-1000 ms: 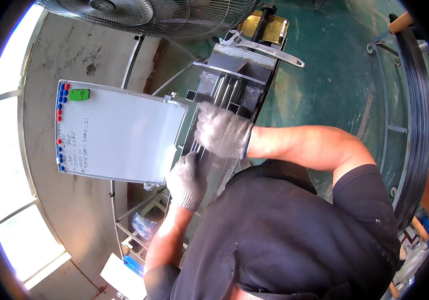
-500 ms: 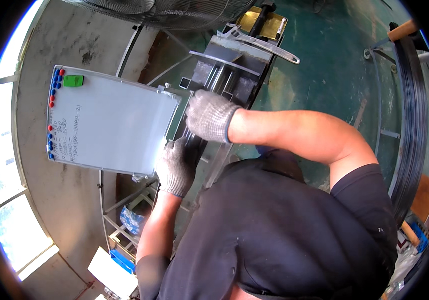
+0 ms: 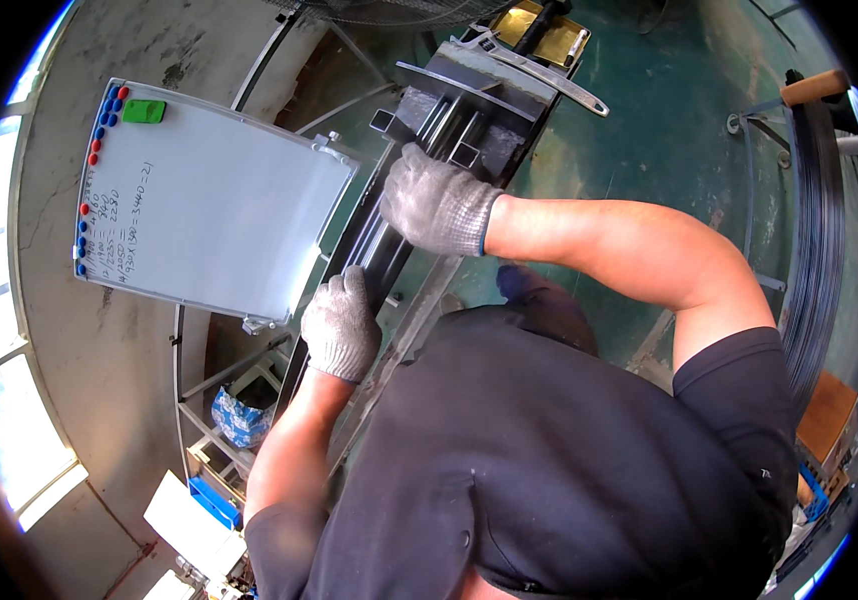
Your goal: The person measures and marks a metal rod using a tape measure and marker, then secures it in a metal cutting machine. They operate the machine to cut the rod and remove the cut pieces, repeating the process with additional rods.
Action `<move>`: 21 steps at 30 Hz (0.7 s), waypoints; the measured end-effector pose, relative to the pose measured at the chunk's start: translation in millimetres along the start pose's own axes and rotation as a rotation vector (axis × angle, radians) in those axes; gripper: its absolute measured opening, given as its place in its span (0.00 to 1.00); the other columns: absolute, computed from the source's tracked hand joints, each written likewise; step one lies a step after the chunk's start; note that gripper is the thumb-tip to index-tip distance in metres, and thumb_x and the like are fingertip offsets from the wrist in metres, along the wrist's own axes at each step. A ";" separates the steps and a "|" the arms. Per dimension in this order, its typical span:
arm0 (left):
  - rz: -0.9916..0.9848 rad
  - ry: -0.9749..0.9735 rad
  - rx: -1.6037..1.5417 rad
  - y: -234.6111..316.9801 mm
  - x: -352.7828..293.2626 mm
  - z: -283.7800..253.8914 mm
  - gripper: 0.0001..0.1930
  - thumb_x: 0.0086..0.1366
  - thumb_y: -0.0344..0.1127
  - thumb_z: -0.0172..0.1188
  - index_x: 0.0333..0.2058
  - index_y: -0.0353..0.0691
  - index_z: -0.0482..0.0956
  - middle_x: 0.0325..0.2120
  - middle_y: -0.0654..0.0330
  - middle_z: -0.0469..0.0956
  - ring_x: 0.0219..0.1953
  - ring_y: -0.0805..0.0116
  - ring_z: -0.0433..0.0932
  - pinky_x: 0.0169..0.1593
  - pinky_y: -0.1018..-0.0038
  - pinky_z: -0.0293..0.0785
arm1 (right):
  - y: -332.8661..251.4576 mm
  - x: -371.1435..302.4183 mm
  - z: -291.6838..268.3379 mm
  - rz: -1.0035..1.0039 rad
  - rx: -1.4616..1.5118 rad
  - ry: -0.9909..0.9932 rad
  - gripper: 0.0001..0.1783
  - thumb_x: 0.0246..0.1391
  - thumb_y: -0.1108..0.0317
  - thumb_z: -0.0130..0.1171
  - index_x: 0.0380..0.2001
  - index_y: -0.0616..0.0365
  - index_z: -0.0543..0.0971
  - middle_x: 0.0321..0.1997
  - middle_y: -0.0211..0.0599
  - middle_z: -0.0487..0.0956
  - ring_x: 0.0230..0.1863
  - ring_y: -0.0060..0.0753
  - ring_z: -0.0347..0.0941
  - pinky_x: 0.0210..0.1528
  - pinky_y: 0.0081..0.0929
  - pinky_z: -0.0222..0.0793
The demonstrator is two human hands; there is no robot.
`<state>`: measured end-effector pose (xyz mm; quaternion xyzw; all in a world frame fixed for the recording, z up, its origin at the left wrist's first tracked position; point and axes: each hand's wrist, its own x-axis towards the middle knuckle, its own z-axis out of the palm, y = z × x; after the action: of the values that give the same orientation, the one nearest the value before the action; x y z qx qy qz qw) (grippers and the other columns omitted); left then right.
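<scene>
Both my hands wear grey knit gloves. On a long metal workbench point(image 3: 369, 395) running diagonally, dark metal profiles point(image 3: 386, 258) lie lengthwise. My left hand point(image 3: 344, 325) is closed over the near part of them, its fingers curled on the edge. Farther up, my right hand point(image 3: 439, 205) is closed beside two open square tube ends, one left of its fingers point(image 3: 385, 122) and one at its right side point(image 3: 465, 154). The glove hides what lies in its grip. Beyond it, an upright metal plate point(image 3: 464, 88) stands across the bench, past bright lengthwise rods.
An adjustable wrench point(image 3: 534, 72) lies at the bench's far end, near a yellow tray point(image 3: 549, 38). Left of the bench stands a whiteboard point(image 3: 219, 210) with magnets and a green eraser point(image 3: 144, 111). Long dark rods point(image 3: 817, 250) stack on a right-hand rack; a fan point(image 3: 399, 10) is overhead.
The view has shifted a little. My hands are farther apart, the left lower along the bench, and more of the dark profiles shows between them. The square tube end beside my right hand shows more.
</scene>
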<state>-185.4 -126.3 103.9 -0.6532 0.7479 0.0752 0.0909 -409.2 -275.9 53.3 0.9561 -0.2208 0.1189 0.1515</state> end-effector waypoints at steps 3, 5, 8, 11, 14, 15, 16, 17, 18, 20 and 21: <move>-0.032 -0.092 0.011 -0.5 9.0 -6.0 0.23 0.64 0.24 0.65 0.58 0.39 0.78 0.44 0.46 0.86 0.50 0.41 0.88 0.52 0.45 0.85 | 1.1 3.4 1.0 0.014 0.020 0.013 0.14 0.65 0.58 0.61 0.39 0.55 0.89 0.38 0.44 0.87 0.47 0.49 0.84 0.67 0.56 0.72; -0.046 -0.116 0.013 -1.4 12.6 -8.6 0.23 0.64 0.24 0.65 0.58 0.38 0.78 0.45 0.45 0.86 0.51 0.40 0.88 0.53 0.45 0.85 | 3.2 7.1 2.4 0.012 0.024 0.013 0.14 0.65 0.58 0.61 0.39 0.55 0.89 0.38 0.43 0.87 0.47 0.48 0.83 0.65 0.55 0.73; -0.065 -0.099 0.016 -1.1 11.2 -6.5 0.22 0.65 0.25 0.65 0.58 0.38 0.79 0.47 0.44 0.87 0.52 0.40 0.88 0.55 0.45 0.85 | 4.5 5.0 1.6 0.030 0.047 0.085 0.12 0.64 0.59 0.61 0.36 0.53 0.88 0.36 0.39 0.86 0.46 0.46 0.83 0.59 0.49 0.75; -0.051 -0.019 -0.053 -5.2 10.4 -2.1 0.21 0.66 0.26 0.66 0.58 0.39 0.80 0.48 0.45 0.88 0.53 0.40 0.88 0.56 0.45 0.84 | 3.1 4.6 -1.7 -0.004 0.159 0.188 0.10 0.63 0.59 0.62 0.35 0.50 0.87 0.36 0.36 0.86 0.46 0.42 0.83 0.56 0.42 0.76; -0.067 -0.073 -0.075 -6.7 13.7 -6.1 0.21 0.67 0.26 0.65 0.59 0.40 0.80 0.49 0.46 0.88 0.52 0.39 0.88 0.57 0.44 0.83 | 0.6 15.6 -2.6 -0.087 0.254 0.182 0.08 0.64 0.59 0.63 0.35 0.47 0.87 0.37 0.33 0.85 0.46 0.39 0.82 0.52 0.40 0.76; -0.061 -0.057 -0.089 -8.2 14.3 -7.2 0.21 0.68 0.26 0.66 0.59 0.40 0.80 0.49 0.46 0.88 0.52 0.39 0.87 0.57 0.45 0.83 | -1.2 16.8 -1.9 -0.076 0.239 0.175 0.08 0.64 0.59 0.63 0.35 0.47 0.87 0.37 0.33 0.85 0.46 0.39 0.82 0.52 0.40 0.76; -0.054 -0.040 -0.102 -10.0 13.4 -8.4 0.21 0.68 0.27 0.66 0.60 0.41 0.80 0.50 0.47 0.88 0.53 0.39 0.87 0.57 0.45 0.83 | -4.0 17.0 0.6 -0.064 0.224 0.168 0.08 0.64 0.60 0.63 0.35 0.47 0.86 0.37 0.32 0.85 0.45 0.39 0.82 0.52 0.41 0.76; -0.048 -0.028 -0.122 -10.0 11.3 -6.5 0.22 0.68 0.27 0.66 0.60 0.41 0.80 0.50 0.47 0.88 0.53 0.40 0.87 0.57 0.45 0.83 | -4.9 15.7 2.5 -0.056 0.211 0.153 0.07 0.64 0.60 0.63 0.35 0.47 0.86 0.37 0.32 0.85 0.45 0.39 0.82 0.51 0.41 0.76; -0.053 0.004 -0.141 -10.1 8.9 -4.9 0.22 0.69 0.27 0.66 0.61 0.41 0.81 0.51 0.47 0.87 0.54 0.40 0.86 0.59 0.45 0.82 | -3.1 15.7 5.3 -0.062 0.230 0.166 0.07 0.63 0.60 0.63 0.35 0.48 0.85 0.36 0.32 0.83 0.45 0.40 0.82 0.51 0.42 0.77; -0.065 0.062 -0.180 -10.1 1.2 -0.2 0.22 0.69 0.29 0.68 0.61 0.42 0.81 0.54 0.47 0.86 0.57 0.40 0.84 0.61 0.46 0.81 | -2.7 18.2 10.3 -0.035 0.253 0.210 0.07 0.62 0.60 0.63 0.35 0.49 0.85 0.36 0.33 0.83 0.44 0.40 0.81 0.50 0.42 0.77; -0.065 0.111 -0.205 -9.6 -2.5 0.9 0.22 0.69 0.30 0.69 0.61 0.42 0.81 0.56 0.47 0.86 0.58 0.40 0.83 0.63 0.46 0.80 | -3.2 19.0 12.2 -0.020 0.267 0.230 0.07 0.61 0.60 0.63 0.34 0.49 0.85 0.35 0.33 0.83 0.44 0.41 0.81 0.49 0.42 0.77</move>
<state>-175.6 -125.0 103.7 -0.6860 0.7187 0.1121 -0.0155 -389.2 -284.6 46.8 0.9500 -0.1745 0.2543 0.0486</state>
